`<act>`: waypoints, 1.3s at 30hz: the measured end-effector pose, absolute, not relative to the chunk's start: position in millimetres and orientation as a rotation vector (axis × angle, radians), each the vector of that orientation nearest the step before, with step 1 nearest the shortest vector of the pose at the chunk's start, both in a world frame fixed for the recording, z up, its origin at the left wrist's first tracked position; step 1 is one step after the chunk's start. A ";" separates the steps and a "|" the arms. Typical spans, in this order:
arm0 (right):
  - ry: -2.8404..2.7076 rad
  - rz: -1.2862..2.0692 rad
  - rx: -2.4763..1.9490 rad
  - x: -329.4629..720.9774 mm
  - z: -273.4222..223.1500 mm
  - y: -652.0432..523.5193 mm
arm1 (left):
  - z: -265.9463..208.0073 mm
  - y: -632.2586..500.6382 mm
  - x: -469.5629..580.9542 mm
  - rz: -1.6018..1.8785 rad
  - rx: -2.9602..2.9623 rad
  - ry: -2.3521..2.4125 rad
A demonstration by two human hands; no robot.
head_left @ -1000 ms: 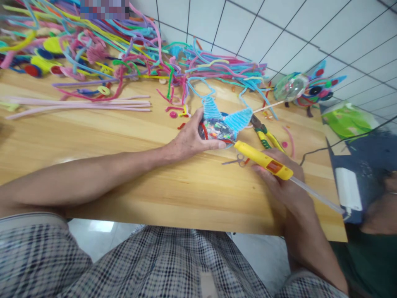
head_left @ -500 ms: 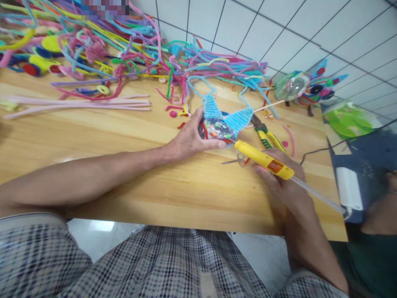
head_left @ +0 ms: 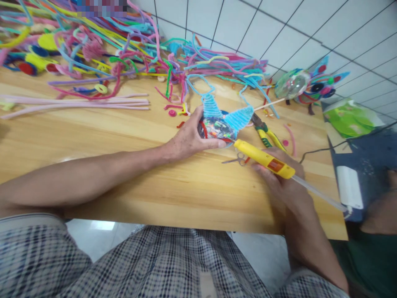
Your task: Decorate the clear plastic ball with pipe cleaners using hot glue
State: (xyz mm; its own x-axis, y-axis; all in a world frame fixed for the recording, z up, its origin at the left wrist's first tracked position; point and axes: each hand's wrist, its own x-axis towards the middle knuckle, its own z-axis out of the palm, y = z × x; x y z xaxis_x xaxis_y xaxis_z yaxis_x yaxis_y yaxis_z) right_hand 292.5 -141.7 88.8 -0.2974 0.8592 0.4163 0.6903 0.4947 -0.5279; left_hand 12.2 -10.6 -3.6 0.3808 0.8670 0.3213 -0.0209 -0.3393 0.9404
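Observation:
A rounded, clear craft piece filled with colourful bits, with two blue pipe-cleaner ears and red trim, is gripped by my left hand, thumb along its near edge. My right hand is closed around a yellow hot glue gun, with a clear glue stick out of its back end. The gun's tip points at the red-trimmed right edge of the piece; whether it touches I cannot tell. Small scissors lie just below the tip. Pliers with yellow-green handles lie beyond my right hand.
Heaps of coloured pipe cleaners line the wall, with pale pink stems at the left. A finished-looking eared figure stands far right, near a green packet. A black cable and white box are beside a person's arm.
Both hands, the craft piece and the glue gun stay almost in place. The view has shifted very slightly.

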 end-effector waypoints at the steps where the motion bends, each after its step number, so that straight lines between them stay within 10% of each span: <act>1: -2.070 0.315 -1.259 292.9 87.9 -141.2 | -4.0 -10.4 12.2 1.122 1.653 0.760; 39: -2.074 0.200 -1.341 297.1 84.9 -143.2 | -4.8 -9.1 12.5 1.123 1.633 0.725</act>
